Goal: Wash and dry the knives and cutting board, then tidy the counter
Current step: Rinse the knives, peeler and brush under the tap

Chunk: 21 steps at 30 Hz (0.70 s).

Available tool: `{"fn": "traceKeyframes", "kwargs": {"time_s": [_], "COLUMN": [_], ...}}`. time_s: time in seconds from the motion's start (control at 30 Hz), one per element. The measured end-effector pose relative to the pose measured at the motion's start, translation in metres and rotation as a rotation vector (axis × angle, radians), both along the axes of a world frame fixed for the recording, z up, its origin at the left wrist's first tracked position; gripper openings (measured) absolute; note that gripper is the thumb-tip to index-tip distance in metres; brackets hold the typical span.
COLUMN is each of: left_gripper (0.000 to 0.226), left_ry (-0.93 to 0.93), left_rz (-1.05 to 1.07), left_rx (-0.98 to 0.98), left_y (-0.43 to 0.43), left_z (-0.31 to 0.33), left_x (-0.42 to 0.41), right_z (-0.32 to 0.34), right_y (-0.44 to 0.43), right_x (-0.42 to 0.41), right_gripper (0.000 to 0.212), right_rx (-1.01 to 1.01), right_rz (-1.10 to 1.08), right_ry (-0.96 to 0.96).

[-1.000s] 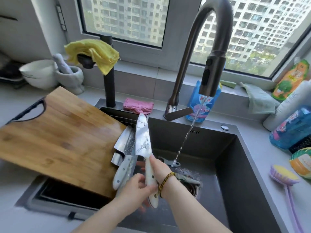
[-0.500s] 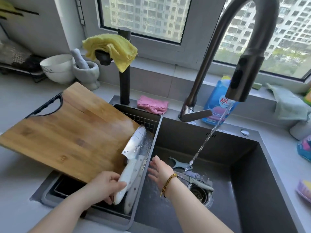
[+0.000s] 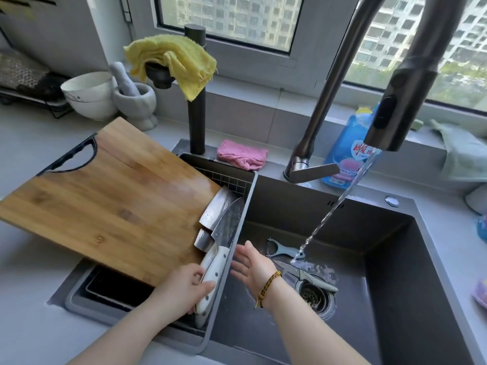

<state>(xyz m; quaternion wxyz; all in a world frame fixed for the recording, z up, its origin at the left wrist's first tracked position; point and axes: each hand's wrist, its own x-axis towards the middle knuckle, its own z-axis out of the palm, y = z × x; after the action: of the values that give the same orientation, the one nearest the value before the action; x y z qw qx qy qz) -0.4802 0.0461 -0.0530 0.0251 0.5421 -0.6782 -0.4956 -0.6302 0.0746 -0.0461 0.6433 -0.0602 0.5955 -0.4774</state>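
Lowered flatter, the knife [image 3: 220, 255] stays grasped by left hand [image 3: 184, 288] fingers [image 3: 197, 271] — right hand [image 3: 254, 268] fingers [image 3: 241, 252] released; bottle [image 3: 345, 154] label unreadable.

Knife [image 3: 217, 259] no longer upright over sink [image 3: 390, 272]; a second ago blade pointed up, both hands at white handle. Now laid flat in drain basket [image 3: 227, 293] on top of other knives [image 3: 210, 212], blade beside edge of cutting board [image 3: 118, 206]. Left hand [image 3: 181, 291] moved down with it, fingers curled on handle. Right hand [image 3: 253, 264] let go, now spread, palm toward basket, over basin.
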Motion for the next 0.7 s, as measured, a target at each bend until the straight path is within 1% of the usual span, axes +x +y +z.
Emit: {"fn": "traceKeyframes", "kwargs": {"time_s": [0.17, 0.33, 0.5, 0.63, 0.7], "left_gripper": [0.023, 0.022, 0.023, 0.023, 0.019], "left_ry": [-0.135, -0.223, -0.283, -0.294, -0.300], "left_rz": [-0.082, -0.166, -0.251, -0.257, -0.255], "left_rx": [-0.173, -0.285, -0.354, -0.367, -0.397], "left_y": [0.008, 0.012, 0.018, 0.023, 0.023], "left_z": [0.004, 0.003, 0.004, 0.006, 0.004], "left_x": [-0.005, -0.006, 0.001, 0.005, 0.005], "right_z": [0.002, 0.003, 0.002, -0.003, -0.005], "right_y": [0.004, 0.007, 0.009, 0.011, 0.012], "right_x": [0.000, -0.001, -0.006, -0.005, -0.005], "right_gripper": [0.047, 0.047, 0.046, 0.044, 0.044], "right_rx": [-0.011, -0.018, -0.007, 0.029, 0.040], "right_rz": [0.016, 0.016, 0.035, 0.071, 0.082], "right_ry": [0.006, 0.002, 0.015, 0.031, 0.033]}}
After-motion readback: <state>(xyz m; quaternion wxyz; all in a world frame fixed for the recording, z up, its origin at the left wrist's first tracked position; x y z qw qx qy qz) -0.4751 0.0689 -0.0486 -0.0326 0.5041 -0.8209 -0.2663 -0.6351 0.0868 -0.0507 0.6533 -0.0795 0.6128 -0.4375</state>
